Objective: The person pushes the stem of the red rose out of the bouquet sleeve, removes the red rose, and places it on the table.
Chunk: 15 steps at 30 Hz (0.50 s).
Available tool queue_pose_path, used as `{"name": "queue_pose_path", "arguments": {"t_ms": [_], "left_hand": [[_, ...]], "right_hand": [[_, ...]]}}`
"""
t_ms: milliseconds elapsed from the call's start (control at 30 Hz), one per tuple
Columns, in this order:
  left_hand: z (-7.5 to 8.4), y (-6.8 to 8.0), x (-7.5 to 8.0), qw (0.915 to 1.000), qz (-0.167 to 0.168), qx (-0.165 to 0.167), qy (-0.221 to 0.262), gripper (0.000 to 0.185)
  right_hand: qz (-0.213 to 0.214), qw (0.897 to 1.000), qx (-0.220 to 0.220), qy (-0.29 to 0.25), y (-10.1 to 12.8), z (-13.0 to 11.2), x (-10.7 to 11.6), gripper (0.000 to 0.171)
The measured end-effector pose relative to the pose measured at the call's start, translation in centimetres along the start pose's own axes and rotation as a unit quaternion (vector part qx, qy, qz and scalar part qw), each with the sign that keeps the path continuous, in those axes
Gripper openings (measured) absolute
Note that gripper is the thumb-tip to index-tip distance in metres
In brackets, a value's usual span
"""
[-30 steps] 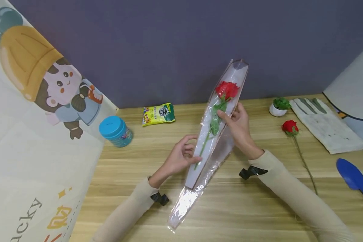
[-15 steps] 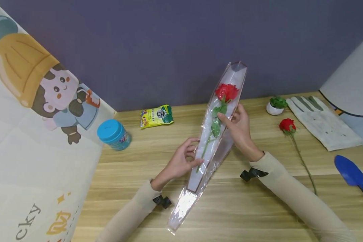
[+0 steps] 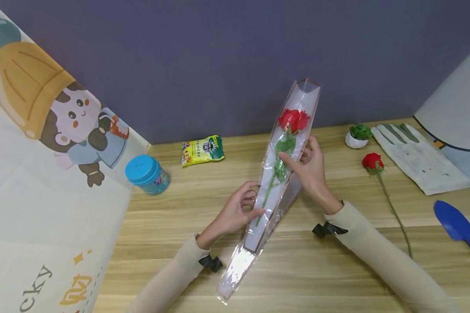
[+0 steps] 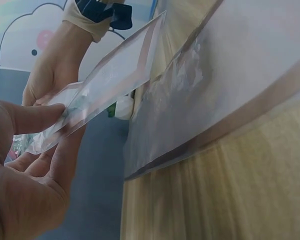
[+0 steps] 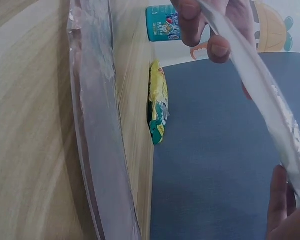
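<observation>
A red rose (image 3: 293,120) with green leaves and stem lies inside a clear, white-backed flower sleeve (image 3: 254,238) with a brown edge. My left hand (image 3: 233,213) pinches this sleeve near the lower stem, thumb in front and fingers behind. Higher up, my right hand (image 3: 312,171) grips its right edge, thumb over the leaves. In the left wrist view the held sleeve (image 4: 117,75) is raised off the table. Below it on the tabletop lies more clear wrapping (image 3: 235,271), partly covered; how many pieces cannot be told.
A blue-lidded jar (image 3: 146,174) and a yellow-green packet (image 3: 203,151) stand left and back. To the right are a small potted plant (image 3: 358,136), a second red rose (image 3: 373,162), a pair of gloves (image 3: 423,161) and a blue trowel (image 3: 454,221). A dark wall (image 3: 235,65) rises behind.
The held sleeve's lower end has shifted slightly right and toward me, along with my left hand. Both hands keep their hold. The head view has shifted a little.
</observation>
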<state>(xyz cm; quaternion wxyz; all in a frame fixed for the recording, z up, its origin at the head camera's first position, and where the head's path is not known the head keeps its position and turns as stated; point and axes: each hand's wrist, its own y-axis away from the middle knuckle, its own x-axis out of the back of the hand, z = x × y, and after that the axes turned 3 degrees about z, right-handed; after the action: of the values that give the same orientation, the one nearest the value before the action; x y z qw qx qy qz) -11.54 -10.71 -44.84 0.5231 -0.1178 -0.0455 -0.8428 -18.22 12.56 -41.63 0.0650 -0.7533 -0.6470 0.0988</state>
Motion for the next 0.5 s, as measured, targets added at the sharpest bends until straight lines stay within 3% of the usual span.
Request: {"name": "queue_pose_path", "arguments": {"t_ms": [300,500], "left_hand": [[-0.02,0.24,-0.01,1.0000,-0.001,-0.004,0.007,0.068],[-0.23,0.29,-0.11,0.9998,0.013,-0.013,0.000,0.064]], "right_hand": [[0.000,0.999,0.034,-0.017,0.36,0.23,-0.08,0.066],[-0.010,1.000,0.015,-0.019,0.72,0.46,-0.07,0.063]]}}
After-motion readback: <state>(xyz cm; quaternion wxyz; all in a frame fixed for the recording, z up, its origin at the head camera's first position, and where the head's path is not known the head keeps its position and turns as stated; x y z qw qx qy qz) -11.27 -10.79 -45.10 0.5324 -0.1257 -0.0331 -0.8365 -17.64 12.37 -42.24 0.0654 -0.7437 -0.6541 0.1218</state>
